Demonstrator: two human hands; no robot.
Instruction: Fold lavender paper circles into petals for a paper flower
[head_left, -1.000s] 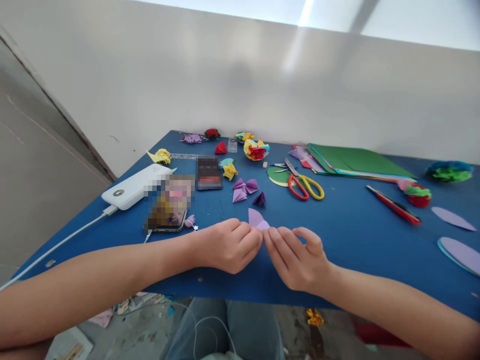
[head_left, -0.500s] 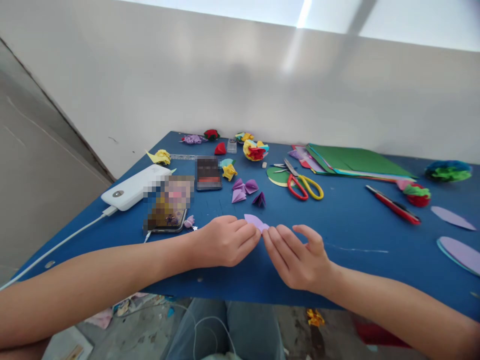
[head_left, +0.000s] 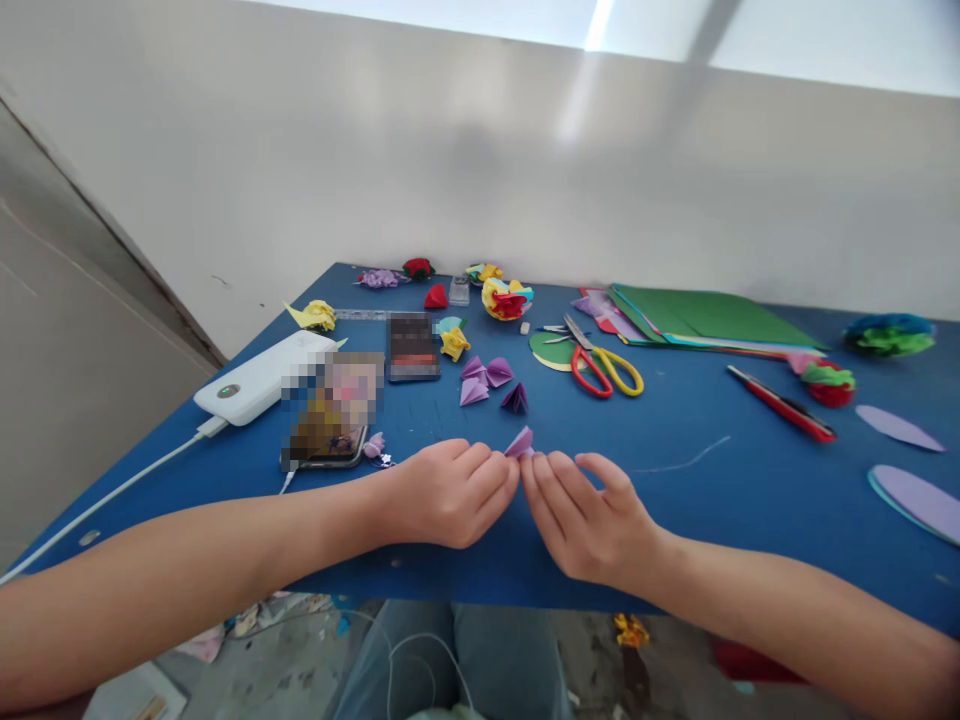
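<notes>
A small folded piece of light purple paper [head_left: 520, 442] is pinched between my two hands over the near middle of the blue table. My left hand [head_left: 454, 492] grips it from the left, fingers curled together. From the right, my right hand [head_left: 589, 515] holds its other edge with the fingertips, the fingers bent; its lower part is hidden behind the fingers. Just beyond lie several folded purple paper pieces [head_left: 486, 372], with a darker purple one [head_left: 515, 398] nearest my hands.
Red-and-yellow-handled scissors [head_left: 606, 370] rest on a green paper circle [head_left: 551, 350]. A utility knife [head_left: 780, 402] and purple paper ovals [head_left: 926, 502] lie right. Coloured sheets [head_left: 712, 315] are stacked behind. Left are a phone [head_left: 349, 400] and a cabled white power bank [head_left: 262, 375].
The purple paper has gone from lying spread and flatter to a narrower, raised fold between the fingertips. Both hands have shifted slightly, staying close together.
</notes>
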